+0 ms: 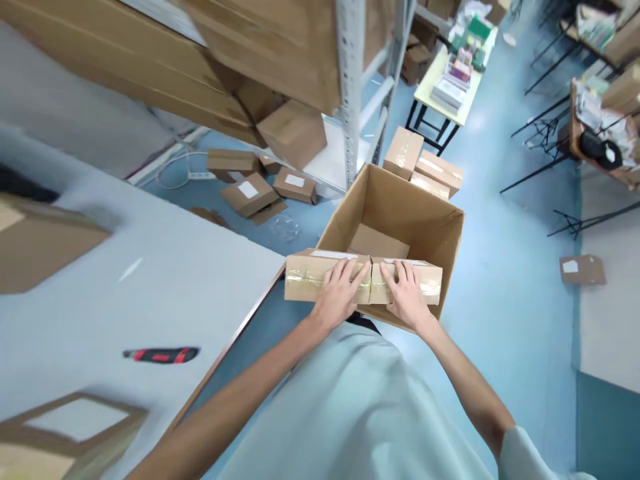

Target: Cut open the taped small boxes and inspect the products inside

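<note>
My left hand grips a small taped cardboard box, its fingers over the top edge. Beside it, my right hand has hold of a second taped box. Their ends meet between my hands, and clear tape runs along the sides facing me. Both are over the near part of a large open carton on the floor. Inside that carton a brown cardboard piece shows; the held boxes hide part of the interior.
At left is a white table with a red-and-black tool and boxes. A metal shelf post rises just beyond the carton. Small boxes lie under the shelf; others sit behind the carton. Blue floor extends right.
</note>
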### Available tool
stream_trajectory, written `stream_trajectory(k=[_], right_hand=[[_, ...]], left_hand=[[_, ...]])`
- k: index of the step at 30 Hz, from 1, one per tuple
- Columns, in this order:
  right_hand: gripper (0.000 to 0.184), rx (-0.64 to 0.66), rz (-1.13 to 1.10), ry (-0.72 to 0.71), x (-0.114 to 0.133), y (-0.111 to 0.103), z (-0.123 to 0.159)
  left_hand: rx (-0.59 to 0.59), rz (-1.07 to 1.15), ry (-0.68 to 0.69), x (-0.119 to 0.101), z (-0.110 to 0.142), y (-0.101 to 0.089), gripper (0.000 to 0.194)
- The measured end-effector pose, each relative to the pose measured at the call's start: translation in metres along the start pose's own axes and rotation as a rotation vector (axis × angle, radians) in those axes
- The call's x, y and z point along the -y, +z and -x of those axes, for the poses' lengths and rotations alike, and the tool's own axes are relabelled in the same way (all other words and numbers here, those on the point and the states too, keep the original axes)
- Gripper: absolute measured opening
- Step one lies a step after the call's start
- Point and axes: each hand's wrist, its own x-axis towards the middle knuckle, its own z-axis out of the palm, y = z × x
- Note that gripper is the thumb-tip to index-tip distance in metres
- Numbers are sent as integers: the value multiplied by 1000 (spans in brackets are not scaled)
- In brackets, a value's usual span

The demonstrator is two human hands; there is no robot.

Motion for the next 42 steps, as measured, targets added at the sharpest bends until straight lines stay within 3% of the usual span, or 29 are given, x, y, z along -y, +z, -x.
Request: stream_trajectory(k=[3,6,11,17,21,25,30,34,36,39,42], right_hand=[[106,-48,29,-176,41,-32,14],[104,-64,77,-395,97,-40,11],[108,4,141,-778,231,-26,5],[110,93,180,-1066,402,7,44],[110,135,193,-1150,483,18,69],[110,135,202,-1214,540,12,68],[116,76,209,-1276,606,-4,26],[123,26,193,-1344,666,-13,-43],[112,36,183,-1363,699,-11,-86],[85,116,154,-1388,752,3,-149],[77,269,165,-1435,802,34,-196]], left_hand=[[-98,9,-128,-4,73,-29,113],[-172,25,-282,5,153,-38,115],[-261,48,-608,26,308,-30,109],[-320,79,-887,35,488,-16,111],[-336,75,-970,47,569,-15,110],[-353,72,-958,77,621,-24,116],[-341,6,-890,154,660,-53,125],[-357,-83,-892,246,691,-81,107],[-361,-121,-887,299,709,-90,92],[-344,-98,-825,377,731,-88,81],[-294,-3,-722,446,739,-65,75]])
